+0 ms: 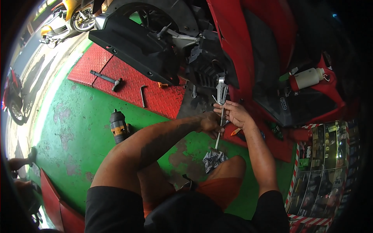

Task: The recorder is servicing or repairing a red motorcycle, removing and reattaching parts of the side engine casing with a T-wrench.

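Observation:
My left hand is closed on a long silver rod that runs down from a grey metal part at the scooter's black underside. My right hand, fingers stretched out and slightly apart, touches the rod just below that part. At the rod's lower end lies a crumpled, stained paper or rag. An orange-handled tool rests just right of my hands. A black-and-orange power drill stands on the green floor to my left, partly behind my left arm.
A red tread-plate platform bears a bar tool and hex key. Right are red bodywork, a white bottle and a glass display case. Parked motorbikes, a red panel and someone's foot are left.

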Motion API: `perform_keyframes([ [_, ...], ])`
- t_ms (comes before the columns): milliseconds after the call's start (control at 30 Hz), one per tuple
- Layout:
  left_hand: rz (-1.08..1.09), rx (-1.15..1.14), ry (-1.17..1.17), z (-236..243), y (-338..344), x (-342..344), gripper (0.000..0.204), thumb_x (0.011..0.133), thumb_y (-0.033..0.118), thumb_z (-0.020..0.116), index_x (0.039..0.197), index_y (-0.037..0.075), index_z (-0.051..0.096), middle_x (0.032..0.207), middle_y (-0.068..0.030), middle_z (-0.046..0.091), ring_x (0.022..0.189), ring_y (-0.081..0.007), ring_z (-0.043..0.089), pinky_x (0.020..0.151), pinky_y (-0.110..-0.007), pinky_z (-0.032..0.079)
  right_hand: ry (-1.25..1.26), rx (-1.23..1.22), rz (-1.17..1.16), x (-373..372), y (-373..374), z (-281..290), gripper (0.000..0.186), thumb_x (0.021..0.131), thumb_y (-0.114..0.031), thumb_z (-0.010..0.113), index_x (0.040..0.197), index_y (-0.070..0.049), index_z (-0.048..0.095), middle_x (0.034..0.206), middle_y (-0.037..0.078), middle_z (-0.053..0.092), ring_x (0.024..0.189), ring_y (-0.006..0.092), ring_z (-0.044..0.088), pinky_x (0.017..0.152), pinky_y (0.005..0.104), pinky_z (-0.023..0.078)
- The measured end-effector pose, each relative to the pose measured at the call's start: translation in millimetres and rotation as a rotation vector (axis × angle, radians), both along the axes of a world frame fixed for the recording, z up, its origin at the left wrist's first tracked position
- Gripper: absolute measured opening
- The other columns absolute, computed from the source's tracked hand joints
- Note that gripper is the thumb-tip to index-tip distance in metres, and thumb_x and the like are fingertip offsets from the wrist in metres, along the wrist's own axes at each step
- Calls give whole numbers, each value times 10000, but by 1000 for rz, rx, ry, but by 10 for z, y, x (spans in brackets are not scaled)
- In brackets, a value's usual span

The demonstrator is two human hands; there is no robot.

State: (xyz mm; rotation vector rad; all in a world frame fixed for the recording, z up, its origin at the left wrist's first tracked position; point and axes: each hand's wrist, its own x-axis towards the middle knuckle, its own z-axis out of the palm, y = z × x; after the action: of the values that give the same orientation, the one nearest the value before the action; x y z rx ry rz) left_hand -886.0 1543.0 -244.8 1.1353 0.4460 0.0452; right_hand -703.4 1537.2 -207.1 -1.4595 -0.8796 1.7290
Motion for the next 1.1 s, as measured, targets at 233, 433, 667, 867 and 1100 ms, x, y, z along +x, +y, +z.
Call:
perform_keyframes([
  [233,73,-41,-41,8,-65,53,326,906,228,652,1057,-48,565,968,-115,659,852,-209,670,717,-326,589,-28,31,3,113,37,-59,324,942,-204,601,1186,1,540,1035,96,626,903,177,638,778,307,550],
  [433,71,91,35,49,-51,65,254,922,191,622,1045,-26,572,974,-107,661,869,-211,671,699,-311,585,-226,45,79,145,55,-132,321,950,-164,580,1215,2,507,1022,98,633,919,200,646,807,331,556],
  [667,41,-26,-86,-7,75,-36,302,897,230,667,1007,-39,586,895,-101,675,805,-188,677,683,-292,581,91,17,16,52,41,33,320,931,-233,627,1177,-49,537,991,63,632,854,145,621,711,269,513],
  [867,147,33,78,198,-72,102,263,912,195,641,1002,-48,596,994,-120,664,837,-194,677,745,-311,581,-143,8,98,296,115,-97,361,947,-204,596,1234,-14,490,1017,76,636,829,168,624,748,284,555],
  [1100,-37,310,-191,-271,67,142,206,911,161,630,1002,-23,606,1013,-96,646,881,-202,667,764,-331,579,175,2,-42,93,58,-64,295,979,-148,520,1226,10,489,1084,137,619,1008,242,641,835,324,566],
])
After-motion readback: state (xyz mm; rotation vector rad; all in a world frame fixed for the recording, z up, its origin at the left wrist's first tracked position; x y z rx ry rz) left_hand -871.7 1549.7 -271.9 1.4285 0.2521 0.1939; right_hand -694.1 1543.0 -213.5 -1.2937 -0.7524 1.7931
